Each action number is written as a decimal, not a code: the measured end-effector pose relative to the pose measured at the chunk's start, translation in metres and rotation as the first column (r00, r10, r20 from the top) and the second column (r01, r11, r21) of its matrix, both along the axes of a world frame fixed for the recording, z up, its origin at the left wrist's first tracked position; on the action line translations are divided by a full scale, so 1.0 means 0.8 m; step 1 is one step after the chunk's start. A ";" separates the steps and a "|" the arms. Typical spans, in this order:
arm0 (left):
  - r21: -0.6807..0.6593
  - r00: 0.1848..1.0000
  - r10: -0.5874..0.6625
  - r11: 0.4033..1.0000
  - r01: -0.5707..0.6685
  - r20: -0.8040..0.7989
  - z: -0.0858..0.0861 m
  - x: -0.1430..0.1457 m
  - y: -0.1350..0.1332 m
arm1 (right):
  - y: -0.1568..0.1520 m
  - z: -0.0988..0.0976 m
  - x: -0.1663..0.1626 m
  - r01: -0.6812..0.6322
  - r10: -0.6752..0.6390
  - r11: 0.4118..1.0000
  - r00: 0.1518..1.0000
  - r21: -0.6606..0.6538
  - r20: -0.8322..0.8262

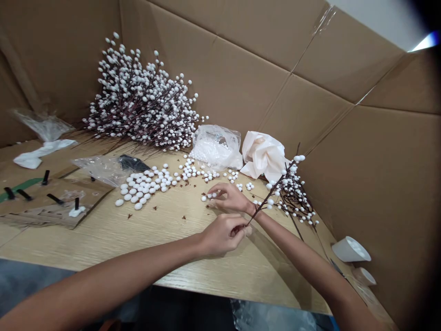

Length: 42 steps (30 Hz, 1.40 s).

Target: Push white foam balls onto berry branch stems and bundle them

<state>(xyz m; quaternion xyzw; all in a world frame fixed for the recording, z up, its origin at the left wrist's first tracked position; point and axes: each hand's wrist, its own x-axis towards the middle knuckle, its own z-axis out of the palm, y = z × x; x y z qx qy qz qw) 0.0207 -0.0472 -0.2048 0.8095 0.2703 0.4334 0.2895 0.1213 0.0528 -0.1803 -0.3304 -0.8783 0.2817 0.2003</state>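
My left hand is closed around the lower end of a dark twig branch dotted with small white balls; the branch rises up and to the right. My right hand reaches across above the left one, fingers pinched on white balls lying on the wooden table. A loose heap of white foam balls lies to the left of both hands, and a thinner trail of balls runs behind them.
A large pile of finished white-ball branches leans on the cardboard wall at the back. A clear bag of balls, crumpled paper, plastic bags, black pegs on cardboard and white cups surround the workspace.
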 end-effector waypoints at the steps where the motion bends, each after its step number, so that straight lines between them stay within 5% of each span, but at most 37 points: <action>1: 0.007 1.000 0.006 1.000 -0.006 -0.004 0.000 0.000 0.000 | 0.003 0.004 0.002 0.001 -0.001 1.000 1.000 0.018 -0.004; 6: 0.037 0.999 0.030 0.999 -0.029 -0.036 0.002 0.000 -0.001 | 0.040 0.016 0.013 0.112 -0.124 0.975 0.991 0.192 0.052; 12: 0.019 1.000 0.017 1.000 -0.017 -0.019 -0.002 0.001 -0.001 | 0.093 0.002 0.015 0.134 -0.167 0.954 0.980 0.269 0.104; 22: 0.041 0.999 0.015 0.999 -0.013 -0.033 -0.002 0.000 0.000 | 0.118 -0.028 -0.001 0.007 -0.034 0.975 0.993 0.224 0.116; 42: 0.051 0.999 0.004 0.999 -0.003 -0.034 -0.001 -0.001 0.000 | 0.142 -0.025 0.002 -0.058 0.043 0.977 0.996 0.205 0.075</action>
